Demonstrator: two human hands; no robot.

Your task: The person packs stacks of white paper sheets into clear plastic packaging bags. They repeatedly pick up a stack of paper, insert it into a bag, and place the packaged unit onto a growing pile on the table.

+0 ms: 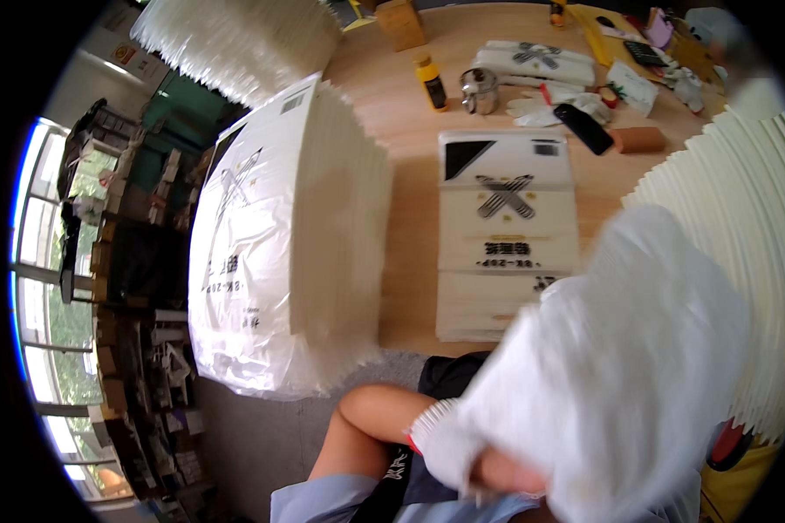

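Observation:
A large white bag-like thing (619,366), smeared by motion, fills the lower right close to me. My left hand (471,458), in a white glove with a red-edged cuff and bare fingertips, is curled against its lower left edge and seems to grip it. My right hand is not visible; the white thing may be hiding it. Beyond, on the wooden table (410,322), lies a flat pile of printed white plastic packets (508,222) with a crossed-pencils design. The white thing covers its lower right corner.
Tall white stacks stand at left (270,235), far left (240,44) and right (733,200). At the back are a yellow bottle (430,84), a metal pot (478,91), a black phone (583,129), a brown block (638,139) and a folded white packet (532,63).

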